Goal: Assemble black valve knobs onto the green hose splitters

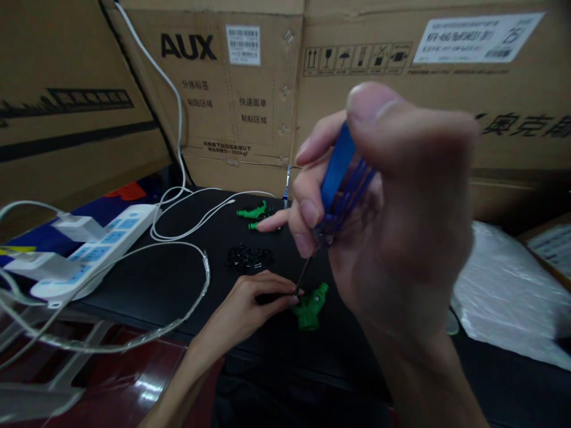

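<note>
My right hand point(383, 196) is closed around the blue, partly see-through handle of a screwdriver point(341, 172), close to the camera. Its thin shaft slants down and left to the fingertips of my left hand point(259, 297). Those fingers pinch the left branch of a green Y-shaped plastic hose connector point(310, 312), which rests on the black surface. The screwdriver tip meets the connector between or beside the fingertips; the exact contact point is partly hidden by them.
Behind the hands lie a pile of small black parts point(250, 257) and more green connectors point(254, 212). A white power strip point(102, 246) with plugs and cables is at left. White foam wrap point(508, 291) lies at right. Large cardboard boxes point(241, 137) stand at the back.
</note>
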A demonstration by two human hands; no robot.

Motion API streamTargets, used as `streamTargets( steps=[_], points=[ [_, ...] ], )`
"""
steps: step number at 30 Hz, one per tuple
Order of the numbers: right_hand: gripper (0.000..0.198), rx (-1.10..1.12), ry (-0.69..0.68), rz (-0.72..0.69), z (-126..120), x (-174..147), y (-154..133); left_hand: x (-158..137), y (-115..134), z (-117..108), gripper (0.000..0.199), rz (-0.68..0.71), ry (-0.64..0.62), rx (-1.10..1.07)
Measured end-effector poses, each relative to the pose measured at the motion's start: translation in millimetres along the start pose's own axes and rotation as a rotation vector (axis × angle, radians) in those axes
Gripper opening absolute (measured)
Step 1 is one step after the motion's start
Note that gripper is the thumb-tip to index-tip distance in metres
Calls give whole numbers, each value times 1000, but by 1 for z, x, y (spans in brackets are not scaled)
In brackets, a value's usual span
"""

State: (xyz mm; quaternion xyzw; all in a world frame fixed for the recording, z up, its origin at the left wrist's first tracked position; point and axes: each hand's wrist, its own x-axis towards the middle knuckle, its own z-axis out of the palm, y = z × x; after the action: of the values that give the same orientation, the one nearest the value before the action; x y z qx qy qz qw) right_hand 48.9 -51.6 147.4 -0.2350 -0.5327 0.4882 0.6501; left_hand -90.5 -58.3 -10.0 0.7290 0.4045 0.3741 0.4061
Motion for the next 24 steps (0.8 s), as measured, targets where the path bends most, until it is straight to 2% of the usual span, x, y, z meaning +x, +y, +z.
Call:
streamTargets(
  steps=[5, 9, 14, 18, 22, 24],
  points=[
    [48, 53, -8, 6, 2, 13, 1, 2, 3, -1, 14, -9, -27, 10],
    [40, 13, 38, 15, 2, 8, 1, 2, 3, -1, 13, -7, -25, 6],
    [24, -79, 60, -158, 1, 1, 5, 2, 1, -1, 13, -7, -33, -3],
    [26, -5, -26, -105, -1, 6, 12, 1, 0, -1, 13, -7, -32, 22],
    [22, 17, 0, -69, -3, 11, 12, -1, -1, 0, 18, -21, -34, 37],
    [33, 6, -7, -68, -4, 10, 10, -1, 0, 0, 20, -30, -43, 53]
  ],
)
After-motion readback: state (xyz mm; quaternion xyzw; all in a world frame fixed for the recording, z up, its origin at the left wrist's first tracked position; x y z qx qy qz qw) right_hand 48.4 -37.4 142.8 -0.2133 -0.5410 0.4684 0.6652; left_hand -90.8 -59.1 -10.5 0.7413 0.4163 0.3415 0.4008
